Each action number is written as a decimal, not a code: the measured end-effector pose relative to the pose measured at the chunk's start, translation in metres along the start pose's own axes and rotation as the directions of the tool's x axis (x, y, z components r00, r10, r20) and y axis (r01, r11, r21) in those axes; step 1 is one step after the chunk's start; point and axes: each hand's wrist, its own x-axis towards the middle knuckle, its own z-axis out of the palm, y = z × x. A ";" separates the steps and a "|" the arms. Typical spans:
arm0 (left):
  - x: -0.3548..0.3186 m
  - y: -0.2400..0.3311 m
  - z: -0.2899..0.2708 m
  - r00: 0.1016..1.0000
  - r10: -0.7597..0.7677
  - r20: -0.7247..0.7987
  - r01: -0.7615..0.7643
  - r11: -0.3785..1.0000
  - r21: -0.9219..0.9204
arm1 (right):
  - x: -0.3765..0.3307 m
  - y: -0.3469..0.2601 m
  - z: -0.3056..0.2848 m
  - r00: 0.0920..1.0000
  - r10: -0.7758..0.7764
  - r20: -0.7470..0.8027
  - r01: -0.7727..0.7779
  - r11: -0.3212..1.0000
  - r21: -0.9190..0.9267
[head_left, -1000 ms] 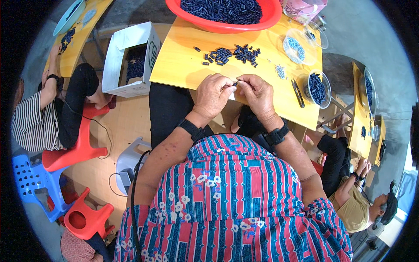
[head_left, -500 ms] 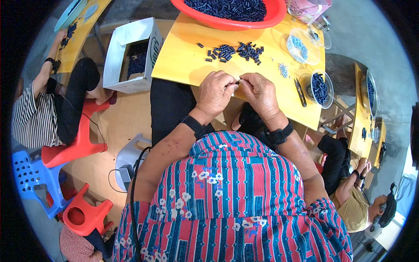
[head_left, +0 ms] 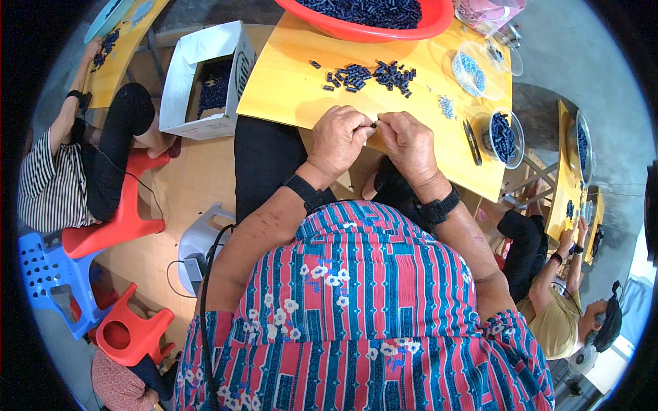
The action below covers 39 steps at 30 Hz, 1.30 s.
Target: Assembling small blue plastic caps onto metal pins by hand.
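My left hand (head_left: 339,140) and my right hand (head_left: 409,145) meet just over the table's front edge, fingertips nearly touching. A small dark cylindrical piece (head_left: 374,125) shows at my left thumb and forefinger. The right hand's fingers are pinched too, but what they hold is too small to make out. Beyond them on the yellow table (head_left: 288,85) lie two loose groups of dark blue cylindrical pieces (head_left: 353,77). To their right is a little heap of tiny pale pieces (head_left: 446,107), with dark tweezers (head_left: 472,142) nearby.
A red basin (head_left: 439,26) of dark pieces stands at the far edge. On the right are a clear tub (head_left: 519,145) of dark pieces and a tub of pale blue ones (head_left: 469,74). A white carton (head_left: 178,89) stands left; red stools (head_left: 130,332) and several people are around.
My hands stay together in the same pinch, with only slight finger movement. The view has shifted a little. At right, another person's hands have moved up to their table.
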 end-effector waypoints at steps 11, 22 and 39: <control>0.003 -0.002 -0.001 1.000 0.010 0.007 -0.010 1.000 0.013 | -0.001 -0.002 0.002 0.997 -0.074 -0.012 0.072 0.992 -0.101; 0.003 -0.001 -0.003 0.999 -0.018 0.026 0.018 1.000 -0.009 | -0.005 0.006 0.005 0.994 0.111 0.016 -0.112 0.987 0.116; 0.002 -0.001 -0.001 0.999 -0.029 0.015 0.029 0.999 0.013 | -0.013 0.012 0.003 0.944 0.310 0.116 -0.327 0.819 0.471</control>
